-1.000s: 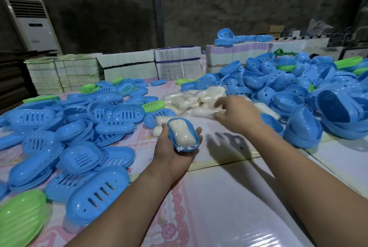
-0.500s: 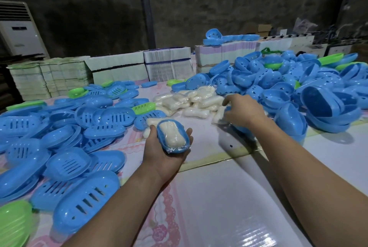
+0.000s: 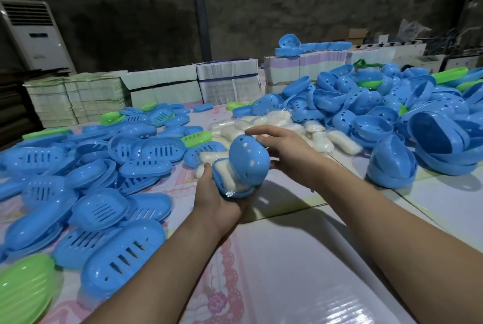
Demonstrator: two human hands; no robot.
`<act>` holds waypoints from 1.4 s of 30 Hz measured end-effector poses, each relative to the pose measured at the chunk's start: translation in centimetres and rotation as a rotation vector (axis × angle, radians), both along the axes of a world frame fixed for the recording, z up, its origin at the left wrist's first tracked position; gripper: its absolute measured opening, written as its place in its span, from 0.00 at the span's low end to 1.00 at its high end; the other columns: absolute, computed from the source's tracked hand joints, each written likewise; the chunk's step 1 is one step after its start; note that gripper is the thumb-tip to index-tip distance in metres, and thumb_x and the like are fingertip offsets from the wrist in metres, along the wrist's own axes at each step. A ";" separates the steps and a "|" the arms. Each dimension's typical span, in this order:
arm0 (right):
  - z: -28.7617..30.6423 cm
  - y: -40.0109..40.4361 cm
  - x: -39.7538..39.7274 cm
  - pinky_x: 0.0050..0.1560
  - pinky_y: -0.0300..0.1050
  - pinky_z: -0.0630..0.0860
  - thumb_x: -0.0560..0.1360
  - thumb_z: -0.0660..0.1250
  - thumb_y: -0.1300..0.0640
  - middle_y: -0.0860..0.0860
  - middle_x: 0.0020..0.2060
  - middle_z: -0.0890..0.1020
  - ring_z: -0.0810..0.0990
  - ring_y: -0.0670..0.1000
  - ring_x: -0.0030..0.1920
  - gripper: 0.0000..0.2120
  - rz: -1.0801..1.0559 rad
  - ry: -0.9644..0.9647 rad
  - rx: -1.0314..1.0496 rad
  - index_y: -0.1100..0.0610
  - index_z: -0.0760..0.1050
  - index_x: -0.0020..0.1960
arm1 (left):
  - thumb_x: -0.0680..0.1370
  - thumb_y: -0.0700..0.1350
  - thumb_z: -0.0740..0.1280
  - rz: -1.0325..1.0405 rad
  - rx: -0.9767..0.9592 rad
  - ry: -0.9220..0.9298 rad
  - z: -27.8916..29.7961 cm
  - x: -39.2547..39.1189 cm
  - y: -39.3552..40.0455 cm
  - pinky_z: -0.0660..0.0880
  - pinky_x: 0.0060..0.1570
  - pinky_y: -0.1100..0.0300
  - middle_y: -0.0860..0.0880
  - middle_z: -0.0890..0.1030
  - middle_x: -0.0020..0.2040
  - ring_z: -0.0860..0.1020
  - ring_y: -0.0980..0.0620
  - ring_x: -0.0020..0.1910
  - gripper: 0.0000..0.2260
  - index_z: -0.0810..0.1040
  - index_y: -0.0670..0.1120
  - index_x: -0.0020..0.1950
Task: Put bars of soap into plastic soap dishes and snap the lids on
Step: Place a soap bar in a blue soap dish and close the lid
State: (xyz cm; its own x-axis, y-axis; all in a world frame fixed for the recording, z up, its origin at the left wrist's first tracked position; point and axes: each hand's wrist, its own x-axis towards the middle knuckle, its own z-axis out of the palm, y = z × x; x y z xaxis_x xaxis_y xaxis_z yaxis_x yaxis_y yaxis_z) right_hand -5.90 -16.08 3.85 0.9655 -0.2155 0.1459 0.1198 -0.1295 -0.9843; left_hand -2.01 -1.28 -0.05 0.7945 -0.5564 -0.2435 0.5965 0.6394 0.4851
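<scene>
My left hand (image 3: 217, 200) cradles a blue soap dish (image 3: 235, 191) from below, with a wrapped white bar of soap (image 3: 230, 177) lying in it. My right hand (image 3: 285, 151) holds a blue domed lid (image 3: 249, 161) with small holes, tilted over the far end of the dish and covering part of the soap. Its fingers reach over and behind the lid. A heap of wrapped white soap bars (image 3: 264, 125) lies on the table just beyond both hands.
Blue slotted dish trays (image 3: 104, 167) and a few green ones (image 3: 23, 287) cover the table's left side. Piled blue lids (image 3: 418, 125) fill the right. Stacked paper bundles (image 3: 162, 88) line the far edge. A white air conditioner (image 3: 34, 36) stands at back left.
My right hand took a blue lid from the pile at the right and brought it left over the dish held in my left hand.
</scene>
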 end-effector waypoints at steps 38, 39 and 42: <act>-1.2 3.6 0.0 0.50 0.43 0.72 0.68 0.72 0.39 0.48 0.58 0.77 0.75 0.47 0.54 0.34 -0.239 -0.104 -0.765 0.49 0.69 0.71 | 0.83 0.59 0.58 -0.055 0.037 -0.125 -1.0 0.6 0.3 0.83 0.35 0.49 0.41 0.87 0.43 0.86 0.44 0.38 0.28 0.89 0.42 0.42; -1.2 3.6 0.0 0.49 0.45 0.74 0.67 0.72 0.38 0.48 0.56 0.78 0.77 0.48 0.52 0.35 -0.252 -0.083 -0.726 0.49 0.69 0.70 | 0.83 0.59 0.58 -0.072 0.039 -0.131 -1.0 0.5 0.3 0.83 0.36 0.49 0.41 0.87 0.44 0.86 0.44 0.39 0.27 0.89 0.42 0.44; -1.1 3.5 0.0 0.44 0.45 0.76 0.60 0.69 0.35 0.48 0.50 0.78 0.79 0.51 0.49 0.37 -0.278 -0.013 -0.577 0.48 0.70 0.66 | 0.83 0.58 0.59 -0.119 0.013 -0.146 -0.4 -0.1 0.1 0.84 0.40 0.49 0.40 0.86 0.50 0.86 0.42 0.43 0.22 0.82 0.42 0.62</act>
